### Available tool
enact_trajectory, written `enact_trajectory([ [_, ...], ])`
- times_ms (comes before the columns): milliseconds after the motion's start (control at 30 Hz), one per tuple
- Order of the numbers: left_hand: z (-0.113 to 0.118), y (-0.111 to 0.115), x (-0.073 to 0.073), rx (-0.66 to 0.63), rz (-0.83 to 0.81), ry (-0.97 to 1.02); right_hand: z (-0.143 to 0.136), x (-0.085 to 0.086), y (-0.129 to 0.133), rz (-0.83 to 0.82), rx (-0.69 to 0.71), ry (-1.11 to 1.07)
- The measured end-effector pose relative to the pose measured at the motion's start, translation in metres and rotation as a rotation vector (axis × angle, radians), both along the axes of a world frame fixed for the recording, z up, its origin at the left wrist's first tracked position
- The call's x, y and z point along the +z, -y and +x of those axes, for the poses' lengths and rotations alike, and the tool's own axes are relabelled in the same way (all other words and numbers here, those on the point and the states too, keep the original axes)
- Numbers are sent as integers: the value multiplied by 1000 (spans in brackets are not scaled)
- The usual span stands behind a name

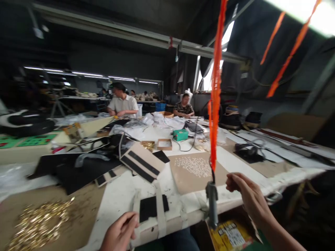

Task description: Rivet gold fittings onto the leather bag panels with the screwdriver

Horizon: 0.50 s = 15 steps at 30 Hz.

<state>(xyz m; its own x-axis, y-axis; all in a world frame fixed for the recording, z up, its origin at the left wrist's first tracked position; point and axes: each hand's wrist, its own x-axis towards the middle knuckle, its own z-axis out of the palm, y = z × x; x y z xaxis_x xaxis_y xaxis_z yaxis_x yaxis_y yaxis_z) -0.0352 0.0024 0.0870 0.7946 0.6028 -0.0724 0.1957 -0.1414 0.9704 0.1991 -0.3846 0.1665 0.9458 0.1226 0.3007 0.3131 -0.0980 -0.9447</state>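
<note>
My left hand (121, 230) is at the table's front edge, thumb and fingers pressed together; whatever they may hold is too small or hidden. Beside its fingertips a black pad (148, 208) is taped down on the white table. My right hand (247, 193) is raised over the front edge with its fingers curled closed, and I cannot make out anything in them. Just left of it hangs a grey cylindrical tool (212, 205) on an orange cord (216, 87), apart from the hand. Small white pieces (193, 166) lie spread on a brown board (184, 184) behind.
Gold metal pieces (40, 223) are heaped at the left front. Black sheets (78, 170) and a beige panel with black strips (142, 162) lie at centre left. Farther back are a small open box (164, 144) and a green box (180, 135). Two people sit across the table.
</note>
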Motion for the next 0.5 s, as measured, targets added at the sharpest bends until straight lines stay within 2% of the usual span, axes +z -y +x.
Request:
enact_trajectory([
  [100, 1, -4, -8, -42, 8, 69, -35, -6, -81, -191, 323, 66],
  [200, 2, -11, -25, -24, -34, 63, -36, -3, -176, -308, 465, 159],
  [300, 2, -16, -43, -6, -36, 63, -1, -8, -278, -380, 464, 268],
  [367, 1, -19, -51, 3, -41, 68, 35, -17, -337, -524, 358, 350],
  [433, -1, -20, -53, 7, -67, 70, 70, -31, -383, -617, 287, 360],
  [500, -4, -20, -51, 8, -94, 72, 96, -44, -413, -688, 261, 352],
])
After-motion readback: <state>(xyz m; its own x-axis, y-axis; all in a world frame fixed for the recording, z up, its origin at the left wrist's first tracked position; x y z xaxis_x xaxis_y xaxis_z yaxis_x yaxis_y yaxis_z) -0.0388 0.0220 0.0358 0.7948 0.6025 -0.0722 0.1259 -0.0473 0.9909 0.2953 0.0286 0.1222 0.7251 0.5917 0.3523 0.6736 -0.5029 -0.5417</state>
